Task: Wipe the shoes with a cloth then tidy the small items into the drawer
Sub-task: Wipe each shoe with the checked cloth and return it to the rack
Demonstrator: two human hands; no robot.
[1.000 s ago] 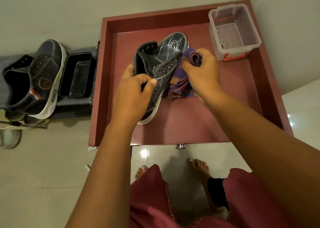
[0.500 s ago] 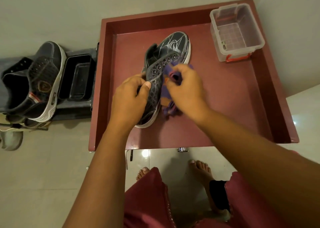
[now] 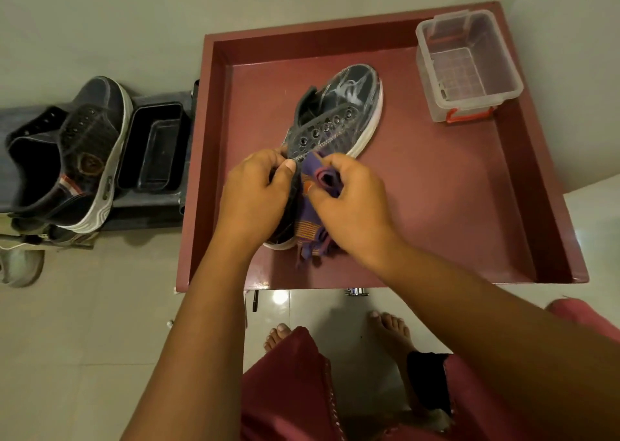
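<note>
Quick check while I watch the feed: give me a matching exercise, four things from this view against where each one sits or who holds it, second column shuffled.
Things:
1. purple cloth
2. dark shoe
3. clear plastic box
4. second dark shoe

Places or states:
A. far right corner of the red drawer
B. outside the drawer, to its left
C. bunched in the right hand
D. in the drawer, heel end held by the left hand

Pairs: 1-C, 2-D, 3-A, 4-B

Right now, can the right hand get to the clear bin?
Probably yes. The right hand holds the cloth against the shoe, but the tray floor between it and the clear bin is bare, though it must free itself first.
</note>
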